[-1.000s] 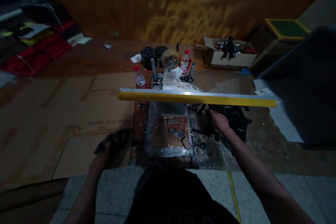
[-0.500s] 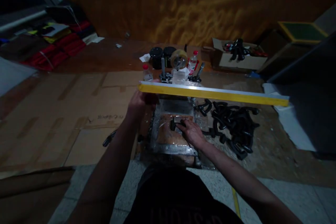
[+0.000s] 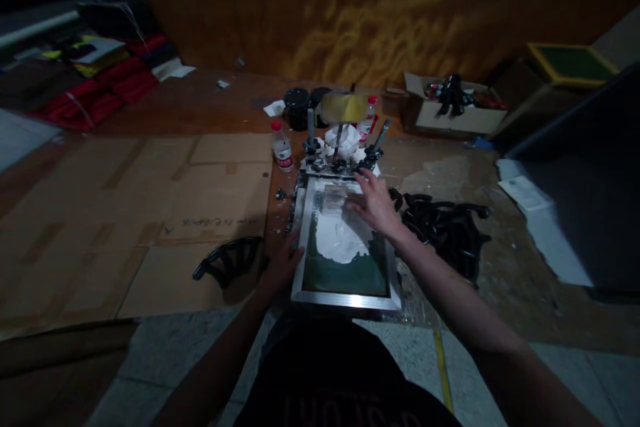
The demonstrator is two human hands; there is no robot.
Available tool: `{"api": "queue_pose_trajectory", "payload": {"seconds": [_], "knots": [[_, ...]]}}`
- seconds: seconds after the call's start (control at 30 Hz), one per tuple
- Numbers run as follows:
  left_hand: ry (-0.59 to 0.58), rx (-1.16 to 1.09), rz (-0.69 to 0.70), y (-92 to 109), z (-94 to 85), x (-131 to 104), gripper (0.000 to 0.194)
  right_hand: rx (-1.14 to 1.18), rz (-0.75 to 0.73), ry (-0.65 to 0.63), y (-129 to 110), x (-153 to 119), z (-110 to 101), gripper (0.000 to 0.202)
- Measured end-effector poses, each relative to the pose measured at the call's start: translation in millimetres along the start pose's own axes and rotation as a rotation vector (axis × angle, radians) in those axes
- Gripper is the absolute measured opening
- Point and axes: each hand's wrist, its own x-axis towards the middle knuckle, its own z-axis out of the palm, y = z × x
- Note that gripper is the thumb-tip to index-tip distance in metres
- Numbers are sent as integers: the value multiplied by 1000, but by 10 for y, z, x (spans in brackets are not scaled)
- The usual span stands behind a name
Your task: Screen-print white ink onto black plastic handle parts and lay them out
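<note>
A silver-edged printing screen [image 3: 346, 300] lies flat in front of me, its green mesh partly covered by white ink [image 3: 340, 240]. My right hand [image 3: 376, 207] is over the far part of the mesh, fingers curled at a pale, motion-blurred squeegee [image 3: 334, 200]. Along the left side of the frame rests my left hand [image 3: 283, 265], fingers stretched out and touching the edge, with nothing held. Behind the screen are the clamps [image 3: 340, 163] with two upright rods and crumpled white paper [image 3: 344, 139]. The base under the screen is hidden.
Black curved handle-like parts [image 3: 445, 227] are heaped on the right, and several more [image 3: 230, 260] lie on cardboard at left. Red-capped bottles [image 3: 283, 147], black tubs [image 3: 297, 109] and a tape roll [image 3: 343, 108] stand behind. An open carton [image 3: 460, 119] is at back right.
The raised screen has come down flat over the base. My left hand has lowered toward me along its side, and my right hand has moved from the base up to the squeegee on the mesh.
</note>
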Motion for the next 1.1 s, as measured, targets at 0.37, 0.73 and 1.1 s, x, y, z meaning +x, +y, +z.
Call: {"api": "queue_pose_trajectory", "payload": {"seconds": [0.37, 0.73, 1.1], "knots": [[31, -41, -16, -149, 79, 57, 64, -77, -464, -625, -429, -561, 38, 26], [36, -69, -56, -85, 77, 29, 64, -19, -401, -455, -426, -850, 214, 40], [116, -70, 25, 506, -201, -96, 55, 120, 51, -141, -60, 234, -212, 48]]}}
